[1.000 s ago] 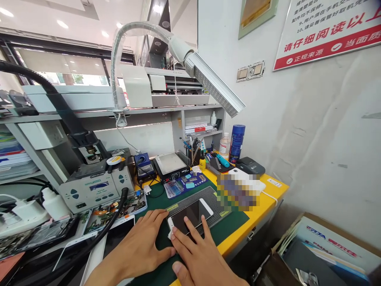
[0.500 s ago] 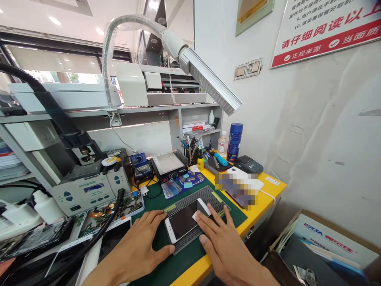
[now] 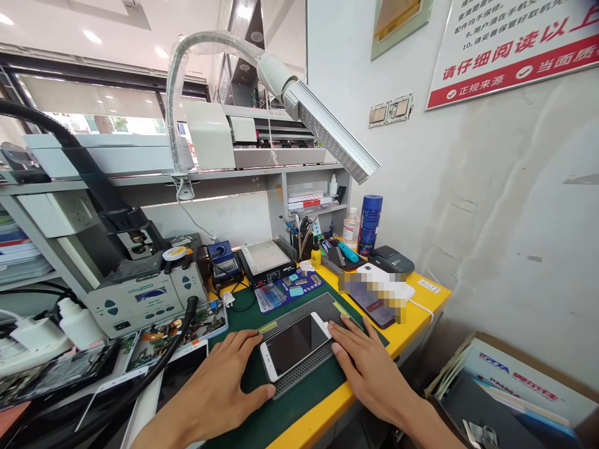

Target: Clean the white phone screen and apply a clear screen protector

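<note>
on the far left of the bench a grey rework station (image 3: 140,299) sits behind a tray of loose boards (image 3: 180,330). nearer the middle, the left hand (image 3: 224,380) lies flat and open on the green mat (image 3: 299,399), fingers spread, gripping nothing, its fingertips just beside the phone's near-left end. the white phone (image 3: 294,344) lies screen up on a grey perforated pad (image 3: 322,308), its long axis running from near-left to far-right, so it lies between the two hands. the right hand (image 3: 367,365) rests open too, empty, fingertips touching the pad at the phone's far-right end; both hands look about equally near. further right stands a blue can (image 3: 370,224).
</note>
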Demonstrator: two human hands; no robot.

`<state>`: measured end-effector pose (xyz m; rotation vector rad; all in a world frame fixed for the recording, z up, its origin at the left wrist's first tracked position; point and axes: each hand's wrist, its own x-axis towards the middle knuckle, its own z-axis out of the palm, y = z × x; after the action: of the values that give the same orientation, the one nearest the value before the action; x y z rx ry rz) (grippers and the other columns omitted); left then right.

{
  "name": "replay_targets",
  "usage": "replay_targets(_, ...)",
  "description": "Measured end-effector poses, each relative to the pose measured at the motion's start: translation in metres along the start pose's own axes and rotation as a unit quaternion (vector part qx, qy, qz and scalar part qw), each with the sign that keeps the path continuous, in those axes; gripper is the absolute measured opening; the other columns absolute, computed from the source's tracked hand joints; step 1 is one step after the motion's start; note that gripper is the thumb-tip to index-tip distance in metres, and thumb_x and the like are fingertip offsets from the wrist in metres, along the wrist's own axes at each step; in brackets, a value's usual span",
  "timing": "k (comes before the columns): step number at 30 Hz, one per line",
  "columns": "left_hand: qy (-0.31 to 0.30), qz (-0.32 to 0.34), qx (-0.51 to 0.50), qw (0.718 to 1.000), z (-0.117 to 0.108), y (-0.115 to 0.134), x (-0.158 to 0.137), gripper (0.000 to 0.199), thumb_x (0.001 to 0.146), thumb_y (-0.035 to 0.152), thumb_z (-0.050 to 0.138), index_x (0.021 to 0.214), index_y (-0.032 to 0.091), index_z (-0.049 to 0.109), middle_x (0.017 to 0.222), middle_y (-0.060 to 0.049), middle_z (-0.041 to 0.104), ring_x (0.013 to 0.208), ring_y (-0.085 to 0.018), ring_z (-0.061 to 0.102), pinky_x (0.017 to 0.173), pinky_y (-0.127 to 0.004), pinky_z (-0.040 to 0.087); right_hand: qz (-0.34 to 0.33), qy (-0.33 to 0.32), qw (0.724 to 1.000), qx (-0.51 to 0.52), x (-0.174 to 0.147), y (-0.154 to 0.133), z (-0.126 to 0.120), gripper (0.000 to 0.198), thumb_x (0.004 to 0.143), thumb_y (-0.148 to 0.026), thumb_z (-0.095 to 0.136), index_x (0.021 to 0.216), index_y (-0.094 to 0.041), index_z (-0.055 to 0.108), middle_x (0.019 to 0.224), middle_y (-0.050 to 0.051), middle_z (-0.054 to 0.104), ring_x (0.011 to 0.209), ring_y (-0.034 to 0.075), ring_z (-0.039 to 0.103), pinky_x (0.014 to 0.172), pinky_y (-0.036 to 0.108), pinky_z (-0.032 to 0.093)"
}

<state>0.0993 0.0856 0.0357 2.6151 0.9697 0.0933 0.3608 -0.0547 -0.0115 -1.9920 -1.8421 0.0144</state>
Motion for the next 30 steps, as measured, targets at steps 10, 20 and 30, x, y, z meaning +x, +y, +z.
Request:
replay_targets(10, -0.008, -0.005, -0.005, 1.0, 0.0, -0.002, 0.0, 0.08, 0.08, 0.07, 0.053, 0.145, 0.024, 0.043, 0.148, -0.009, 0.043, 0.134, -0.032, 0.041, 0.112, -0.047, 0.034, -0.002, 0.033, 0.998, 0.045, 0.009, 0.009, 0.006, 0.04, 0.101, -0.033, 0.037, 0.132, -0.024, 0.06, 0.134, 0.005, 0.061, 0.135, 0.028, 0.044, 0.114, 0.056, 0.026)
replay_targets(20, -0.006, 0.0, 0.003, 1.0, 0.0, -0.003, 0.0, 0.079, 0.081, 0.068, 0.054, 0.144, 0.022, 0.044, 0.147, -0.009, 0.045, 0.133, -0.032, 0.042, 0.111, -0.045, 0.036, -0.006, 0.092, 0.993, 0.079, 0.018, 0.013, 0.01, 0.033, 0.098, -0.027, 0.042, 0.115, -0.02, 0.07, 0.118, 0.01, 0.066, 0.113, 0.027, 0.057, 0.099, 0.045, 0.045)
replay_targets(30, 0.009, 0.012, -0.005, 1.0, 0.004, -0.008, 0.0, 0.079, 0.08, 0.069, 0.054, 0.144, 0.024, 0.044, 0.145, -0.009, 0.046, 0.131, -0.032, 0.045, 0.109, -0.045, 0.038, 0.084, 0.134, 0.965, 0.21, 0.026, 0.021, 0.008, 0.035, 0.098, -0.039, 0.042, 0.108, -0.019, 0.07, 0.114, 0.011, 0.067, 0.104, 0.026, 0.061, 0.089, 0.038, 0.048)
